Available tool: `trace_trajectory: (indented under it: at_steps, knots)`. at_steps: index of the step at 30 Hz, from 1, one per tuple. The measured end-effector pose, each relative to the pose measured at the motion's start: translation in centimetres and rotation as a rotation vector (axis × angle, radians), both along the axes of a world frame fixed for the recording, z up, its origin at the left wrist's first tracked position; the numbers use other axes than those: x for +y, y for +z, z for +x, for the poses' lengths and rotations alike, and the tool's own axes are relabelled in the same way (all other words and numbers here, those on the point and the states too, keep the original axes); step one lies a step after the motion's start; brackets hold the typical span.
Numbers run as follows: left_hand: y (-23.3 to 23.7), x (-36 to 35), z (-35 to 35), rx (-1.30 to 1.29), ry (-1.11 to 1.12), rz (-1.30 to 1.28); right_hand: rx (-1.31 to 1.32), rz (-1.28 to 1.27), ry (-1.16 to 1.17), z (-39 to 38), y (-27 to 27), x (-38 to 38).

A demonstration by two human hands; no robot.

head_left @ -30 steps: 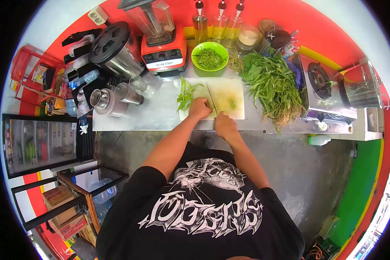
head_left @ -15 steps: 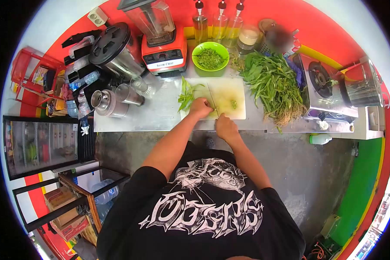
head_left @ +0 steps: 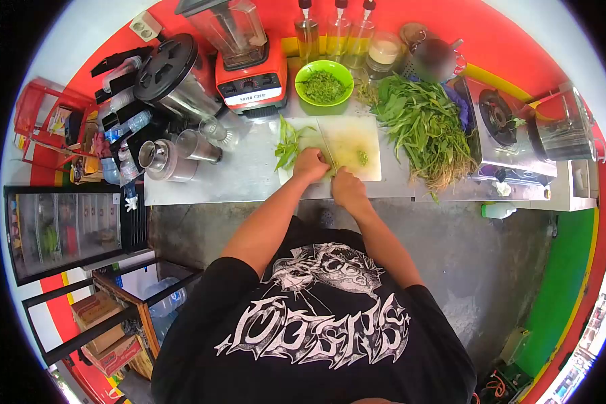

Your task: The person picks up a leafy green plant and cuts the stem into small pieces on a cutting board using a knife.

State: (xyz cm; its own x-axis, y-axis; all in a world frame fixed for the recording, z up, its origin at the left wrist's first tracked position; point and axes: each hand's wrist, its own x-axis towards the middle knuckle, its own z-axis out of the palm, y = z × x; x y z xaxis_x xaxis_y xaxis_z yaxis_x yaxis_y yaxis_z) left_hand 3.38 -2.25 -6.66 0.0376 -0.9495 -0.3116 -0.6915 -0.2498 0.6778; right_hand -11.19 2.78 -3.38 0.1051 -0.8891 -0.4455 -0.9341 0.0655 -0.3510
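Head view: the knife (head_left: pixel 326 145) lies over the one cutting board (head_left: pixel 357 145), long axis from 6 toward 11 o'clock, tip pointing away from the person. The right hand (head_left: pixel 347 188) is closed round its handle. The left hand (head_left: pixel 311 165), fingers curled, grips one bunch of greens (head_left: pixel 288 143) sticking out toward 10 o'clock. At 12 o'clock, one green bowl (head_left: pixel 324 84), three bottles (head_left: pixel 337 30) behind; at 3 o'clock, one leafy pile (head_left: pixel 424 128) on the worktop (head_left: pixel 215 182).

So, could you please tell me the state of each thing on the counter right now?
Left hand, clamped on leaf bunch.
Right hand, gripping knife, blade over cutting board.
Green bowl, holding chopped greens.
Leaf pile, whole, uncut.
Stove burner, no flame visible.
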Motion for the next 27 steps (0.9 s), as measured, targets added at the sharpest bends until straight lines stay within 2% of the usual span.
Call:
trace_trajectory:
  at_steps: [8, 11, 21, 23, 24, 27]
  knots:
    - [-0.4, 0.0, 0.1, -0.023, -0.016, -0.017, -0.101, 0.042, -0.076, -0.1, 0.2, 1.1]
    - [-0.7, -0.1, 0.2, 0.018, -0.018, -0.014, -0.089, -0.002, -0.061, 0.1, -2.1, 0.4]
    - [0.1, 1.2, 1.4, 0.118, -0.082, -0.066, -0.094, -0.048, -0.057, -0.5, -0.6, 0.1]
    - [-0.2, 1.8, 2.2, 0.338, -0.041, -0.213, -0.123, -0.068, -0.061, -0.7, -0.5, 0.1]
    - [0.4, 2.1, 2.7, 0.259, -0.056, -0.272, -0.151, -0.065, -0.044, -0.8, -0.2, 0.1]
    - [1.6, 2.7, 4.6, 0.243, 0.01, -0.381, -0.224, -0.048, -0.008, -0.8, -0.6, 0.2]
